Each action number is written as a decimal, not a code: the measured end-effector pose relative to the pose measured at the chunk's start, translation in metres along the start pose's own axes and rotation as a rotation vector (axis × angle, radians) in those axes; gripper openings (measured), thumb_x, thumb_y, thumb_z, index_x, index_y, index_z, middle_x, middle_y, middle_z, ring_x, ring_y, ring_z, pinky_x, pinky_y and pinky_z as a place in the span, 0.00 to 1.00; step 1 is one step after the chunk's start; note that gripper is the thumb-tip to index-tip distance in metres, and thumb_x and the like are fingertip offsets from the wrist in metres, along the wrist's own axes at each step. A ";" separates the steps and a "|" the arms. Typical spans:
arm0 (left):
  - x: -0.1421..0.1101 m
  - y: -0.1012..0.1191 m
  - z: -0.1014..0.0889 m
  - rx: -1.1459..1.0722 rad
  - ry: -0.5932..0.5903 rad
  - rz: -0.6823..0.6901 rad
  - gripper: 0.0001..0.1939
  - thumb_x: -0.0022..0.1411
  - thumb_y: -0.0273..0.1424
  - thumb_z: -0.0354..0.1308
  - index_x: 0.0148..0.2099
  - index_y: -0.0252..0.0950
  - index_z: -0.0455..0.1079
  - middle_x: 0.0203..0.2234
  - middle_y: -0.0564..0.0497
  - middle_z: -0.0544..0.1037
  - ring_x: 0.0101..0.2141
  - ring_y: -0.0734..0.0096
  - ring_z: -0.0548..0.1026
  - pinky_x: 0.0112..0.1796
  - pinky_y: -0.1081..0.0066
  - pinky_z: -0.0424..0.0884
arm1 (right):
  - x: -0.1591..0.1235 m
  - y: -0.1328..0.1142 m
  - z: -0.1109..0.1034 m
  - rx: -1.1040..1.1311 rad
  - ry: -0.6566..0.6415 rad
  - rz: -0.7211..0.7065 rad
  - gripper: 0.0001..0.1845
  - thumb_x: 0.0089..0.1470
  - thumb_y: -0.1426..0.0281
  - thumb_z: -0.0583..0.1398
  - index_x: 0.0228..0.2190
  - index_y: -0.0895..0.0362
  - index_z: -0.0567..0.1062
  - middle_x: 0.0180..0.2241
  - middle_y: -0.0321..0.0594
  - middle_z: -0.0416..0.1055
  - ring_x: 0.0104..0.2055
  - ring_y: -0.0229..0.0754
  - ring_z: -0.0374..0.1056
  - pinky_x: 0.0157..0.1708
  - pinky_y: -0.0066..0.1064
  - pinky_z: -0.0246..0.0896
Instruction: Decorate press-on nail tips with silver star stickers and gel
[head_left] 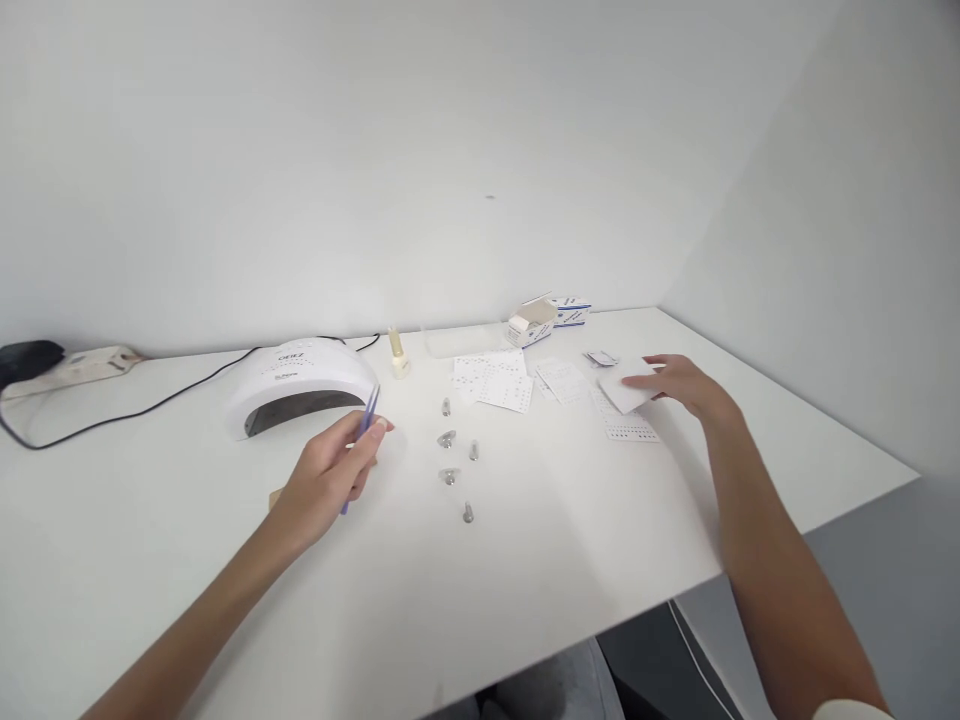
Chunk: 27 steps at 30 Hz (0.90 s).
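My left hand [337, 470] is closed around a pair of blue-purple tweezers [369, 408], tips pointing up, in front of a white nail lamp [300, 372]. At the right, my right hand [682, 385] pinches a white card [627, 388] between thumb and fingers. Beneath that card lies a sheet with rows of small dark marks [631, 428]. Between my hands, several small shiny metal pieces stand on the table, among them a wide-based one [448, 476] and a narrow one [468, 513]. A tan object [274, 497] is mostly hidden behind my left wrist.
Printed sheets [504, 385] lie mid-table, with more cards [561, 381] beside them. A small bottle [398, 358] stands near the wall, left of a clear tray [461, 342]. An opened box [532, 322] sits at the back. A black cable [161, 405] crosses the left side.
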<state>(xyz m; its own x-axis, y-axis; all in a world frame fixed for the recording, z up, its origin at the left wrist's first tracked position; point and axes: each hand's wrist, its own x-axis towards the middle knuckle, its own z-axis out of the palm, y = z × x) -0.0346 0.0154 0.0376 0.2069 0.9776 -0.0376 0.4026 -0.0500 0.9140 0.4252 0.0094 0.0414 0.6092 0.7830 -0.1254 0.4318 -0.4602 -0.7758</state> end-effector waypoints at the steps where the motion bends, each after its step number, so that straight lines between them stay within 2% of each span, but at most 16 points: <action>1: -0.001 0.000 0.001 -0.085 -0.014 0.007 0.20 0.61 0.50 0.50 0.42 0.40 0.68 0.20 0.57 0.56 0.18 0.79 0.54 0.18 0.76 0.53 | -0.003 -0.003 -0.003 0.066 0.005 -0.034 0.39 0.31 0.65 0.72 0.48 0.58 0.69 0.45 0.54 0.73 0.40 0.53 0.73 0.41 0.44 0.69; 3: -0.003 0.001 0.003 -0.175 -0.002 0.027 0.20 0.62 0.49 0.48 0.42 0.40 0.68 0.21 0.56 0.56 0.19 0.79 0.54 0.18 0.76 0.53 | -0.012 -0.015 -0.003 0.188 0.003 -0.109 0.39 0.35 0.66 0.72 0.50 0.56 0.67 0.45 0.50 0.74 0.43 0.52 0.73 0.43 0.43 0.70; 5: -0.004 0.002 0.004 -0.181 0.032 0.052 0.18 0.63 0.47 0.49 0.40 0.39 0.69 0.20 0.57 0.55 0.19 0.79 0.55 0.19 0.76 0.53 | -0.029 -0.035 0.005 0.298 -0.038 -0.199 0.38 0.38 0.66 0.71 0.51 0.53 0.67 0.44 0.44 0.75 0.45 0.50 0.73 0.45 0.41 0.70; 7: -0.005 0.003 0.004 -0.153 0.049 0.075 0.16 0.62 0.46 0.51 0.39 0.39 0.69 0.18 0.57 0.54 0.19 0.79 0.54 0.20 0.76 0.53 | -0.052 -0.059 0.024 0.426 -0.145 -0.307 0.28 0.41 0.66 0.69 0.47 0.53 0.72 0.47 0.42 0.75 0.48 0.48 0.72 0.47 0.39 0.69; 9: -0.006 0.003 0.005 -0.132 0.051 0.094 0.14 0.62 0.45 0.53 0.38 0.39 0.70 0.17 0.57 0.54 0.19 0.79 0.55 0.21 0.76 0.53 | -0.079 -0.083 0.051 0.571 -0.325 -0.363 0.20 0.47 0.66 0.67 0.44 0.55 0.75 0.48 0.42 0.74 0.50 0.47 0.71 0.49 0.38 0.68; 12: -0.009 0.006 0.007 -0.178 0.042 0.111 0.13 0.61 0.44 0.55 0.37 0.39 0.70 0.17 0.57 0.55 0.19 0.80 0.56 0.21 0.76 0.54 | -0.121 -0.108 0.092 0.748 -0.657 -0.304 0.15 0.52 0.69 0.63 0.43 0.55 0.76 0.45 0.43 0.76 0.47 0.48 0.71 0.46 0.40 0.68; 15: -0.017 0.010 0.009 -0.227 0.028 0.071 0.14 0.58 0.45 0.58 0.37 0.39 0.69 0.17 0.58 0.54 0.17 0.80 0.56 0.18 0.76 0.53 | -0.155 -0.116 0.120 0.795 -0.916 -0.244 0.12 0.53 0.68 0.62 0.42 0.53 0.77 0.41 0.42 0.76 0.45 0.46 0.71 0.44 0.39 0.67; 17: -0.022 0.014 0.011 -0.226 0.009 0.055 0.14 0.56 0.45 0.60 0.34 0.39 0.67 0.16 0.58 0.55 0.16 0.81 0.55 0.17 0.75 0.53 | -0.169 -0.114 0.130 0.809 -1.017 -0.206 0.08 0.53 0.67 0.62 0.38 0.53 0.77 0.36 0.39 0.75 0.40 0.43 0.70 0.41 0.37 0.66; 19: -0.026 0.016 0.014 -0.228 -0.013 0.055 0.17 0.56 0.44 0.61 0.27 0.37 0.63 0.16 0.58 0.54 0.15 0.82 0.55 0.16 0.75 0.53 | -0.176 -0.110 0.135 0.807 -1.041 -0.167 0.05 0.52 0.66 0.64 0.29 0.54 0.76 0.29 0.36 0.70 0.33 0.39 0.67 0.36 0.33 0.64; 21: -0.028 0.016 0.017 -0.242 -0.025 0.050 0.20 0.56 0.42 0.61 0.23 0.37 0.58 0.15 0.58 0.52 0.15 0.82 0.54 0.16 0.75 0.53 | -0.179 -0.106 0.137 0.770 -0.990 -0.153 0.14 0.51 0.64 0.65 0.20 0.54 0.69 0.21 0.32 0.59 0.26 0.35 0.59 0.29 0.31 0.59; 23: -0.029 0.016 0.019 -0.258 -0.026 0.039 0.20 0.57 0.41 0.61 0.23 0.36 0.57 0.15 0.58 0.51 0.15 0.82 0.53 0.16 0.74 0.53 | -0.178 -0.101 0.138 0.709 -0.914 -0.176 0.22 0.50 0.62 0.66 0.15 0.54 0.62 0.18 0.30 0.50 0.22 0.34 0.50 0.23 0.30 0.52; 25: -0.030 0.014 0.020 -0.268 -0.022 0.033 0.19 0.57 0.40 0.61 0.23 0.36 0.58 0.15 0.58 0.52 0.15 0.82 0.53 0.16 0.75 0.53 | -0.177 -0.097 0.137 0.650 -0.859 -0.215 0.25 0.50 0.60 0.65 0.14 0.54 0.60 0.18 0.30 0.46 0.21 0.34 0.47 0.22 0.31 0.48; 27: -0.029 0.013 0.020 -0.270 -0.015 0.031 0.19 0.57 0.40 0.61 0.23 0.36 0.59 0.15 0.58 0.53 0.15 0.83 0.53 0.16 0.75 0.53 | -0.176 -0.094 0.137 0.622 -0.843 -0.237 0.23 0.51 0.59 0.64 0.14 0.54 0.62 0.17 0.31 0.49 0.22 0.35 0.50 0.23 0.32 0.48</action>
<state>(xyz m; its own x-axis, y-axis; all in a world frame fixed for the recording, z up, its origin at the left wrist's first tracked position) -0.0176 -0.0181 0.0427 0.2293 0.9733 -0.0120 0.1443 -0.0219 0.9893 0.1865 -0.0283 0.0518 -0.2037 0.9701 -0.1321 -0.0802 -0.1510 -0.9853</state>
